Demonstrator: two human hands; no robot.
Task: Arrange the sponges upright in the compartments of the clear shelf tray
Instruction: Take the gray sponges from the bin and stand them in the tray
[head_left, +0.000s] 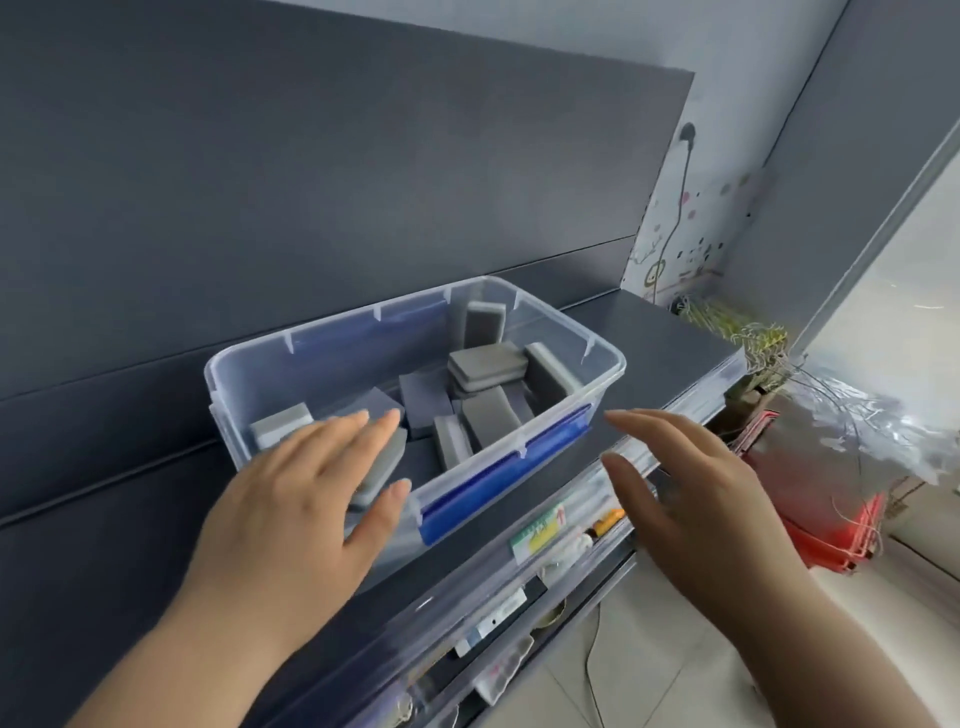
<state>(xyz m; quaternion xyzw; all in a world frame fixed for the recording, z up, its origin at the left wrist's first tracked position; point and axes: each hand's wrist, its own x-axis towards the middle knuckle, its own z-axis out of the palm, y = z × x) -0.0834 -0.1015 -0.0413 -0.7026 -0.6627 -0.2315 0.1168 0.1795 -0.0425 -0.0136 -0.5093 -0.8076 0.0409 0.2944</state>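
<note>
A clear plastic bin (582, 332) with blue handles sits on a dark grey shelf (670, 332). Several grey sponges (485, 364) lie jumbled inside it, some flat, some leaning on the walls. My left hand (306, 488) hovers over the bin's near left corner with straight fingers, above a grey sponge (387, 457); whether it touches is unclear. My right hand (691, 483) is open in the air to the right of the bin, holding nothing. A clear shelf tray (524, 582) runs along the shelf's front edge below the bin.
The clear tray front holds labels and small packaged items (545, 530). A red basket (831, 519) with crumpled clear plastic and wire hangers (748, 332) stands to the right. A dark back panel rises behind the shelf. A tiled floor lies below right.
</note>
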